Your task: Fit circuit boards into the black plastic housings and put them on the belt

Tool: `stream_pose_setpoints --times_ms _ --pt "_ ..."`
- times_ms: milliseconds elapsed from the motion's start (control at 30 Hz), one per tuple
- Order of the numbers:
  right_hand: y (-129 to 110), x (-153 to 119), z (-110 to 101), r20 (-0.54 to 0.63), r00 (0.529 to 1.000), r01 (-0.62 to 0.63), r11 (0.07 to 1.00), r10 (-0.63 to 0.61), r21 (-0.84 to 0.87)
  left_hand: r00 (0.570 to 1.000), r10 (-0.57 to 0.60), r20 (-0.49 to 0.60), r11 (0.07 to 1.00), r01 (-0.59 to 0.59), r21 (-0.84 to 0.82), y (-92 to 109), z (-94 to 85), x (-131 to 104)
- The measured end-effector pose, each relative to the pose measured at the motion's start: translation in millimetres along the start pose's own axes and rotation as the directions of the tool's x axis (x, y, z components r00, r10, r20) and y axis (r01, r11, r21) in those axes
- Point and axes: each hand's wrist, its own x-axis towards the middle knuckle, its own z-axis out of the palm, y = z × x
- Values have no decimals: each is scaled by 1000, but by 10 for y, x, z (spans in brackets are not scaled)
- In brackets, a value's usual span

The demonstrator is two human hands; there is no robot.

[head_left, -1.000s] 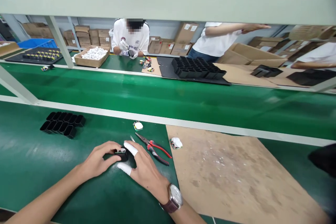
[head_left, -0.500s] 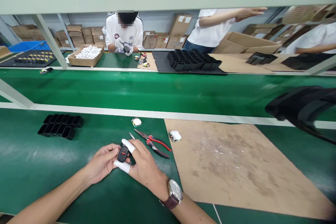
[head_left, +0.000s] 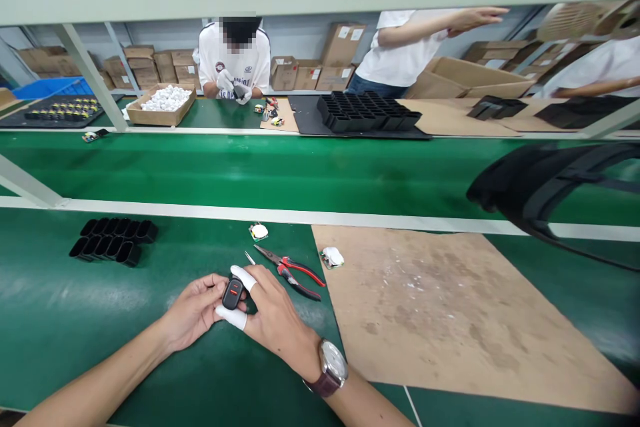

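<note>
A small black charger (head_left: 233,294) with a red-lined USB slot on its end face is gripped between both hands above the green bench. My left hand (head_left: 197,310) pinches its left side with the fingertips. White finger cots cover the thumb and index finger of my right hand (head_left: 270,307), which clasp it from above and below. Red-handled pliers (head_left: 290,271) lie just beyond, beside the metal tip of what look like tweezers (head_left: 249,257), partly hidden by my right hand. Circuit boards with white lumps, one board (head_left: 259,232) and another board (head_left: 332,257), rest farther back.
Several black housings (head_left: 113,240) stand in two rows at left. A stained cardboard sheet (head_left: 430,307) covers the bench at right. Behind a white rail runs a green conveyor belt (head_left: 300,167) with a black object (head_left: 540,193) over it. Co-workers are across, one wearing gloves (head_left: 235,87).
The black object at right has shifted leftward over the belt. A board on the belt at far left has moved slightly right. Both hands keep the same hold on the charger.
</note>
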Motion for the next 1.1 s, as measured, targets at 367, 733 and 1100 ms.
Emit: stream_pose_setpoints --times_ms 367,733,1100 --pt "299 93 -218 117 992 0 935 44 -355 710 703 -30 438 -399 805 248 -335 -51" --pt "359 70 -146 274 954 69 792 126 -606 458 663 592 -431 -414 802 186 -710 113" --pt "451 -13 -48 149 987 48 773 61 -633 391 648 653 -505 -421 753 258 -533 168"
